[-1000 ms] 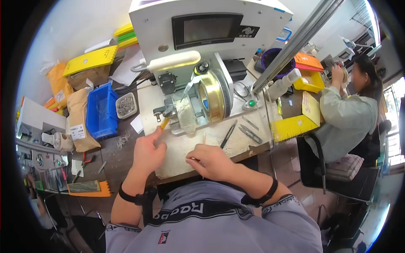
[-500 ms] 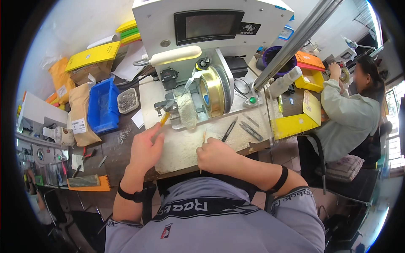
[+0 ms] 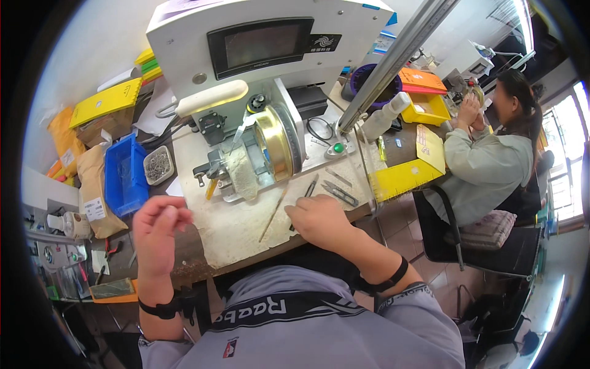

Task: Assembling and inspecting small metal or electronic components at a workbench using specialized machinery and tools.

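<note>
Holds the left hand half-open near the blue bin, with loosely curled fingers and nothing visible in them. Bends the right hand narrowly over 1 slim black tool, part-hidden on the pale board; cannot tell whether gripping it. Shows 1 thin brown stick slanting just left.

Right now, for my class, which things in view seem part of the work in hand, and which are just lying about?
Likely part of the work:
dark slim tool, at the right hand
thin stick, on the worktop
machine with gold spool

Likely just lying about:
blue tray
white bowl of metal bits
paper bag
yellow bin
</note>
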The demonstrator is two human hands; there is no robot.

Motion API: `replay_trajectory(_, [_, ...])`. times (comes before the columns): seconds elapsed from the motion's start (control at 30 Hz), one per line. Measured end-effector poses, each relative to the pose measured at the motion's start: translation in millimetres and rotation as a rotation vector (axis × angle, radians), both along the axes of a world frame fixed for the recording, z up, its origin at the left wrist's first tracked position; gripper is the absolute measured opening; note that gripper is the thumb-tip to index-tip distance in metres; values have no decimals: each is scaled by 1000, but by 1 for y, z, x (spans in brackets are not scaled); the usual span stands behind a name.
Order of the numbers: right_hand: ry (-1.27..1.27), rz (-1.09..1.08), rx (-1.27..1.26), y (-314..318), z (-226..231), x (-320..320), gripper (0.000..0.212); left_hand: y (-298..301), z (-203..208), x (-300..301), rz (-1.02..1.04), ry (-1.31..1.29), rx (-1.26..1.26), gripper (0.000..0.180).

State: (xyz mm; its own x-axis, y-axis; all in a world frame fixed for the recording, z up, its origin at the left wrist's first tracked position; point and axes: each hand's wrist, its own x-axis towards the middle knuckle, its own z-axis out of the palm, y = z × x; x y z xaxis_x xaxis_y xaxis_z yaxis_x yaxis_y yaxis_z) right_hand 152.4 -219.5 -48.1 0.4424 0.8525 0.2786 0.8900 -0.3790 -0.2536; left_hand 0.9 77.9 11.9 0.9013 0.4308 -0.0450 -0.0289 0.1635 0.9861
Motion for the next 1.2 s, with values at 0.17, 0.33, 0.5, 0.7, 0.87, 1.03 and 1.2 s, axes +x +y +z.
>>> replay_trajectory(0.17, [510,20,339,13,27,-28,16,-3,0,14,275,-254,-38,16])
replay_trajectory(0.33, [727,264,209,50,47,-56,32,-40,25,51,296,-525,-104,14])
replay_trajectory(0.5, [1028,238,209,59,56,-78,59,-61,27,54,450,-561,353,10])
replay_trajectory(0.7, [997,386,268,89,35,-114,34,-49,-4,37,589,-585,669,12])
replay_trajectory(0.87, [1198,450,316,86,33,-99,41,-56,9,61,693,-616,495,14])
replay_trajectory(1.03, [1119,474,310,86,18,-90,39,-46,45,67,309,-711,-444,16])
replay_trajectory(1.2, [1106,447,302,86,35,-90,39,-23,61,59,-310,-690,-1510,18])
